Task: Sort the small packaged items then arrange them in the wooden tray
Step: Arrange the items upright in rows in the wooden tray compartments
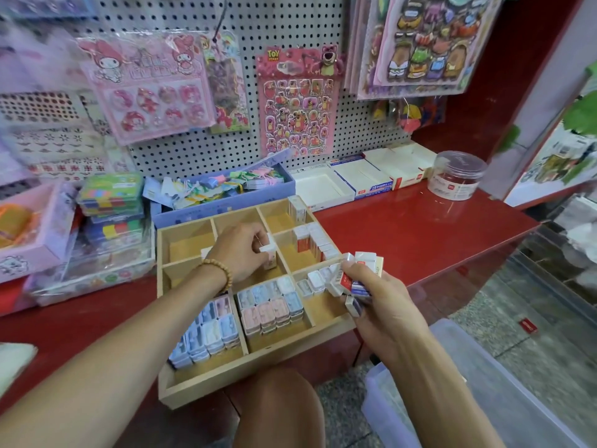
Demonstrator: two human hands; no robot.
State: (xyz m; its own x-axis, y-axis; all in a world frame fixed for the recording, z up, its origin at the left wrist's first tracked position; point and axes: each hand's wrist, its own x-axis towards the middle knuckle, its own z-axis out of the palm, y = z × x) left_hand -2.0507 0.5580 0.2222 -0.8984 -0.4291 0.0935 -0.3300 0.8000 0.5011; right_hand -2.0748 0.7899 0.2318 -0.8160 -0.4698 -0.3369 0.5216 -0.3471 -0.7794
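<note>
A wooden tray (226, 371) with several compartments sits on the red counter. Its front compartments hold rows of pastel blue, pink and white packs (206, 334). Red-and-white eraser boxes (318, 242) stand along the right middle compartment. My left hand (240, 250) is over the tray's centre and pinches one small white eraser box (268, 246) above a compartment. My right hand (378, 295) grips a bundle of white, red and blue eraser boxes (357, 274) at the tray's right edge.
A lilac box of clips (226, 189) stands behind the tray. White cartons (361, 179) and a clear round jar (457, 176) line the back right. Stacked packs (111, 202) lie at the left. A translucent bin (484, 399) sits on the floor below right.
</note>
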